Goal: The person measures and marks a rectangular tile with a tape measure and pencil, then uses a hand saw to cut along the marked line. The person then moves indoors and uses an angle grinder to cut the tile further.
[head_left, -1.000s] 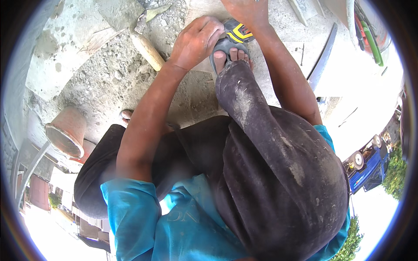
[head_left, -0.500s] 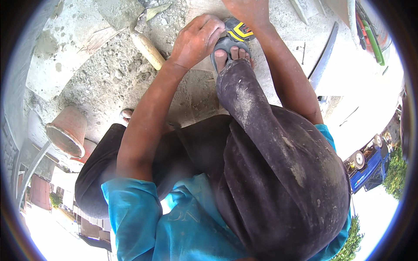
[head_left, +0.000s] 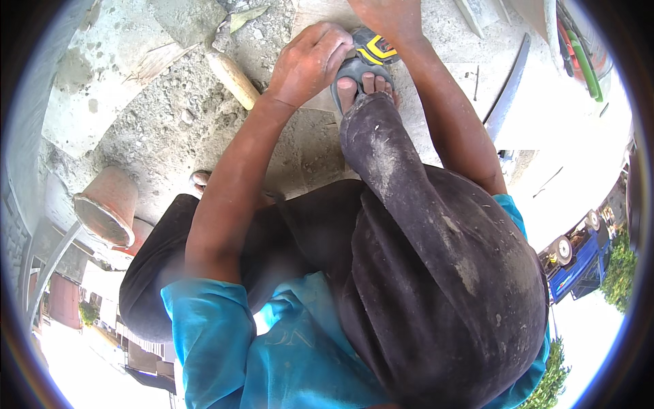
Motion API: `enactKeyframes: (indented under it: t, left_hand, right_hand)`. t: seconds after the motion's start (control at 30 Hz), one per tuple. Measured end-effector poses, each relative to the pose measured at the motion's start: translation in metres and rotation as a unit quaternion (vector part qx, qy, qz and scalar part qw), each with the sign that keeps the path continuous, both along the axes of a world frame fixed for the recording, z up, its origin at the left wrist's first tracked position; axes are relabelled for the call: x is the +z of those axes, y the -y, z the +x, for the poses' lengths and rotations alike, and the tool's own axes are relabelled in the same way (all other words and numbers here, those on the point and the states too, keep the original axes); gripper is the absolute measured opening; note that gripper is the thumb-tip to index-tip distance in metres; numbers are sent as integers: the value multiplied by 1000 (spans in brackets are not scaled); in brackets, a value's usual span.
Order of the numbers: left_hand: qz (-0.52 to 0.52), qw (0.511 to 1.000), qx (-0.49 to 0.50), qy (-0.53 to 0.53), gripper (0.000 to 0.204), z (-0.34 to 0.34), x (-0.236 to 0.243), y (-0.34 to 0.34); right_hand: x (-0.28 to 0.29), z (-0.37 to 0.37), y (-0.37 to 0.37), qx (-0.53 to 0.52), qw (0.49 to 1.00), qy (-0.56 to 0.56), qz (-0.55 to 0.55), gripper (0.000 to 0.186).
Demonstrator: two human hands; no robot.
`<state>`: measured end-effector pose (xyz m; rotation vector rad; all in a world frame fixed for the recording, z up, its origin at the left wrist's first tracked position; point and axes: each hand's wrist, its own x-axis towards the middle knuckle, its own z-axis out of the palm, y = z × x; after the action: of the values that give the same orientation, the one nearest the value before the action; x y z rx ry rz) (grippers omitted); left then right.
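My left hand [head_left: 312, 60] is at the top middle, its fingers curled and pressed together beside the toe end of a grey flip-flop [head_left: 353, 69]. Whatever is between those fingers is hidden. The flip-flop is on my foot [head_left: 371, 84]. Beyond it lies a black-and-yellow object [head_left: 376, 48], possibly a tool body; its exact kind is unclear. My right hand [head_left: 390, 17] reaches past this object's right side, and the upper picture edge cuts off its fingers. Left of my left wrist, a trowel-like tool with a wooden handle [head_left: 233, 80] rests on the rubble.
An orange-brown bucket [head_left: 109, 204] lies tipped at the left. Grey rubble [head_left: 184, 116] and a flat board [head_left: 88, 88] cover the ground. A long metal strip [head_left: 509, 88] is at the right, with green-handled [head_left: 586, 68] items farther out. A blue vehicle [head_left: 579, 262] stands at the far right.
Both hands hold nearly the same place and pose. The whole view has shifted very slightly.
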<state>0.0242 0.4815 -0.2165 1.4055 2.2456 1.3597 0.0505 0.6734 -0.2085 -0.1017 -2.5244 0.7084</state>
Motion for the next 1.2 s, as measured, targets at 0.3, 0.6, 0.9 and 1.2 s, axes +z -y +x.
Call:
enactKeyframes:
  t: [0.3, 0.6, 0.9, 1.2]
  left_hand:
    - [2, 1000, -9, 4, 19, -2, 2, 1]
    - [1, 1000, 20, 5, 21, -8, 6, -8]
    - [-22, 999, 22, -27, 33, -10, 17, -14]
    - [-281, 928, 240, -51, 110, 23, 30, -43]
  right_hand:
    - [11, 36, -2, 8, 994, -49, -95, 17]
    - [30, 95, 15, 17, 989, 149, 7, 64]
    - [28, 90, 14, 26, 992, 120, -1, 59]
    - [47, 152, 1, -163, 973, 162, 5, 64]
